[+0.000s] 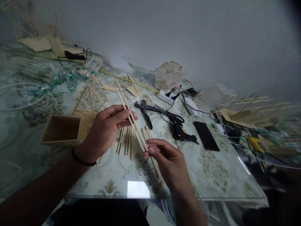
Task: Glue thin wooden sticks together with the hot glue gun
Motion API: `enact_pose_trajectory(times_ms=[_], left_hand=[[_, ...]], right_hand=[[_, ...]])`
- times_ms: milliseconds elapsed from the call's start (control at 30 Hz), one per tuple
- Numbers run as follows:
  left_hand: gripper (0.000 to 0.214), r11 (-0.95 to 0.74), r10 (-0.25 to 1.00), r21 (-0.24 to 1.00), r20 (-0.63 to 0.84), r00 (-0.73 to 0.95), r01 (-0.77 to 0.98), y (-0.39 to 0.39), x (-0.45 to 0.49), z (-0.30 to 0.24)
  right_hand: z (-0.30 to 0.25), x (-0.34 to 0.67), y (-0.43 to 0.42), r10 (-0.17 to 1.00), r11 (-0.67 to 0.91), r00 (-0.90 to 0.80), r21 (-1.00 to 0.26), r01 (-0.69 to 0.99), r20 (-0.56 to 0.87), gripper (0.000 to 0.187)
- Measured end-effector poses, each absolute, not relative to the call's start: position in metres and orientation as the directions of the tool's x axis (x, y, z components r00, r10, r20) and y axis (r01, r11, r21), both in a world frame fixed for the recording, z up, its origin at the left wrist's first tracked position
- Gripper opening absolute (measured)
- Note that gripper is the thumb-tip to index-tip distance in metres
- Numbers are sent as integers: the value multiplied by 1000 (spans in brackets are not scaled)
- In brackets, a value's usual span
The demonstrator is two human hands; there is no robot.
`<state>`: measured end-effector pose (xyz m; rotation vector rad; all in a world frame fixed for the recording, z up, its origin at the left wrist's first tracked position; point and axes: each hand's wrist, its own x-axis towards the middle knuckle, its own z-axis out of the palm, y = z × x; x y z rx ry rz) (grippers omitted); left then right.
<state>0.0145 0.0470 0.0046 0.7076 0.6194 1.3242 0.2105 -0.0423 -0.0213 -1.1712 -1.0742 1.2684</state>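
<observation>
Two thin wooden sticks point(124, 102) slant side by side above the table. My left hand point(107, 125) pinches them near the middle between thumb and fingers. At their lower ends, my right hand point(166, 160) grips the tips between thumb and forefinger. Below the hands lies a bundle of shorter wooden sticks point(127, 142), with longer sticks point(155, 163) beside it, partly covered by my right hand. A square wooden box point(62, 130) stands left of my left wrist. Behind that hand is a frame of joined sticks point(90, 94), partly hidden.
A cutter tool point(145, 114), scissors point(174, 116), a black glue gun point(184, 133) and a phone point(207, 135) lie right of centre. Farther back are a power strip point(166, 97) and a faceted stick frame point(168, 75). Plastic-wrapped sticks point(35, 69) lie back left.
</observation>
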Motion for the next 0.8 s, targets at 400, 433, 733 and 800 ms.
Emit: enact_pose_trajectory(times_ms=[400, 433, 733, 800], left_hand=[[5, 55, 995, 797, 8, 101, -601, 48, 17, 4], [5, 52, 995, 801, 9, 98, -596, 48, 16, 4], [6, 44, 995, 810, 16, 98, -585, 49, 16, 1], [8, 48, 995, 806, 14, 100, -590, 49, 16, 1]], right_hand=[[-27, 200, -49, 993, -38, 107, -989, -142, -53, 8], [-27, 199, -49, 993, -36, 105, -988, -147, -52, 7], [-25, 190, -49, 982, 91, 180, -980, -176, 58, 14], [-25, 189, -48, 976, 120, 198, -981, -151, 89, 14]])
